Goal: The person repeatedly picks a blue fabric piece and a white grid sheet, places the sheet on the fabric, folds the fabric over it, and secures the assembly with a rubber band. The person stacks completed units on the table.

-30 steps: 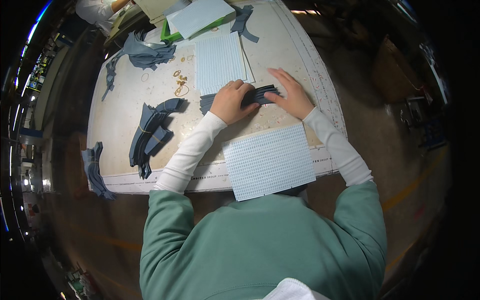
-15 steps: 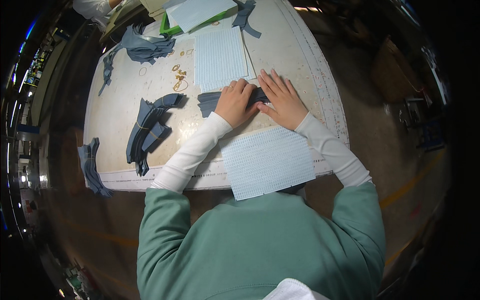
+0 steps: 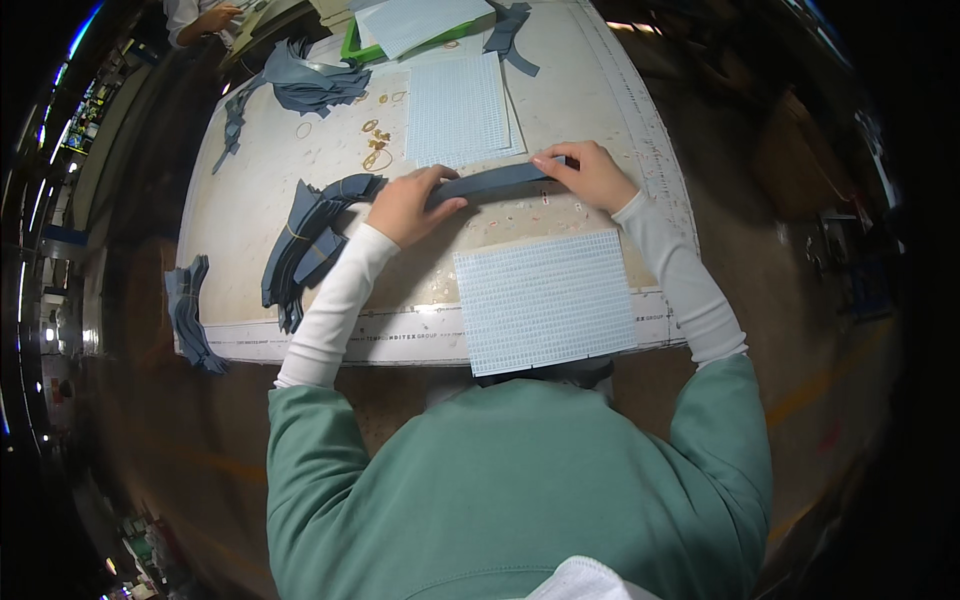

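A stack of narrow blue-grey fabric strips [image 3: 495, 181] stretches sideways between my two hands above the middle of the table. My left hand [image 3: 408, 205] grips its left end, thumb at the near side and fingers at the far side. At the right end, my right hand [image 3: 592, 174] pinches the strips between thumb and fingers. Just nearer to me lies a sheet of small printed labels [image 3: 545, 300], overhanging the front edge. Beyond the strips rests another label sheet [image 3: 455, 110], with more sheets under it. Left of my left hand lies a banded bundle of curved blue-grey fabric pieces [image 3: 300, 240].
Rubber bands [image 3: 376, 145] lie on the white table [image 3: 230, 260]. A loose fabric pile [image 3: 310, 82] is at the far left, and a smaller bundle [image 3: 190, 310] hangs over the left edge. A green tray [image 3: 440, 40] holds sheets. Another person's hand [image 3: 218, 18] shows at top left.
My hands have moved apart, the left one leftward and the right one slightly rightward. The fabric stack, earlier mostly covered by my hands, now shows stretched between them.
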Action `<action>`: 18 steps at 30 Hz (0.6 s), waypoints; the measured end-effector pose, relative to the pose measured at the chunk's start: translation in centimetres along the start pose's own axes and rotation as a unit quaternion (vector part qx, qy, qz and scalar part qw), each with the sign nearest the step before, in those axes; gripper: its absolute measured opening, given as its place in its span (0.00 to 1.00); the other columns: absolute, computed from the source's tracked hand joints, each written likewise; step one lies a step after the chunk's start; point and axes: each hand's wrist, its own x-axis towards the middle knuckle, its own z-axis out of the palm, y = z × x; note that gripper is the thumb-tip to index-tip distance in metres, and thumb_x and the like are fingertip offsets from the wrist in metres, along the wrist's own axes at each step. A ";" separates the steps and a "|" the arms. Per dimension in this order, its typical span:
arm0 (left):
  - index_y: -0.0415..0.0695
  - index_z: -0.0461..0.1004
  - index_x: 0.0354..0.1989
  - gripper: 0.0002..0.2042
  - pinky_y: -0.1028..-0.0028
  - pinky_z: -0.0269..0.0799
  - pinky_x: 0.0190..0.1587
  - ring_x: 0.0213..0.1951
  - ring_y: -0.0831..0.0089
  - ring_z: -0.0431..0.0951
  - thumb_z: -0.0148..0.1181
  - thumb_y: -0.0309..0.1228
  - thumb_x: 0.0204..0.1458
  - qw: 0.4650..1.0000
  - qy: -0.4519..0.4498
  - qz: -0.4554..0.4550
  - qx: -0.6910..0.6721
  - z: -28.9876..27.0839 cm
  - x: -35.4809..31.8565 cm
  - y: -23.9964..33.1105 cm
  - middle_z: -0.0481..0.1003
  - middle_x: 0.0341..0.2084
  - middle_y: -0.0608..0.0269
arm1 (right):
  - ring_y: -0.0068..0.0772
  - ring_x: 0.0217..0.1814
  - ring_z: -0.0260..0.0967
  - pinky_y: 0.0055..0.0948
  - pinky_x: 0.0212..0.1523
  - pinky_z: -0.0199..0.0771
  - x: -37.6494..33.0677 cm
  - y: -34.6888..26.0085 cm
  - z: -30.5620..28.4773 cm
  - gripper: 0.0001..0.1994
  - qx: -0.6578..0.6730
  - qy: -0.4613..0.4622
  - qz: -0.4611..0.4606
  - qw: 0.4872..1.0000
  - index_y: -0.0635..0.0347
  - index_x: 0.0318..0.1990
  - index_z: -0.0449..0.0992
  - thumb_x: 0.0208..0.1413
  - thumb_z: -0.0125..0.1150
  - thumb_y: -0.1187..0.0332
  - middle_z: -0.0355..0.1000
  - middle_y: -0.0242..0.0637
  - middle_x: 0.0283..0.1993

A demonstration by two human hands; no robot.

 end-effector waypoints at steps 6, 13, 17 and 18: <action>0.37 0.75 0.47 0.30 0.66 0.75 0.46 0.39 0.55 0.79 0.73 0.47 0.41 0.991 -0.088 0.064 0.073 -2.3 2.0 -2.4 0.77 0.38 0.50 | 0.24 0.29 0.68 0.22 0.34 0.70 2.5 0.9 -0.5 0.19 0.083 -0.067 0.104 0.989 0.68 0.40 0.82 0.57 0.64 0.56 0.76 0.36 0.30; 0.44 0.79 0.41 0.21 0.65 0.76 0.41 0.36 0.57 0.80 0.72 0.43 0.41 0.993 -0.051 0.051 0.095 -1.4 2.6 -1.7 0.79 0.34 0.57 | 0.33 0.43 0.70 0.30 0.47 0.70 1.2 -0.6 -2.0 0.15 -0.181 -0.038 -0.064 0.981 0.58 0.39 0.82 0.50 0.69 0.57 0.74 0.36 0.38; 0.46 0.79 0.40 0.20 0.64 0.76 0.41 0.35 0.58 0.80 0.71 0.43 0.41 0.990 -0.072 0.043 0.116 -1.6 2.9 -1.4 0.80 0.35 0.58 | 0.37 0.51 0.69 0.32 0.53 0.69 1.4 -1.5 -2.8 0.19 -0.315 -0.101 -0.096 0.939 0.54 0.41 0.82 0.45 0.71 0.54 0.73 0.37 0.41; 0.46 0.79 0.41 0.19 0.64 0.76 0.41 0.36 0.58 0.80 0.71 0.43 0.42 0.989 -0.069 0.039 0.121 -1.6 2.9 -1.2 0.80 0.36 0.58 | 0.37 0.52 0.68 0.32 0.54 0.69 1.6 -1.6 -2.8 0.19 -0.334 -0.115 -0.095 0.931 0.54 0.43 0.82 0.45 0.71 0.54 0.73 0.37 0.42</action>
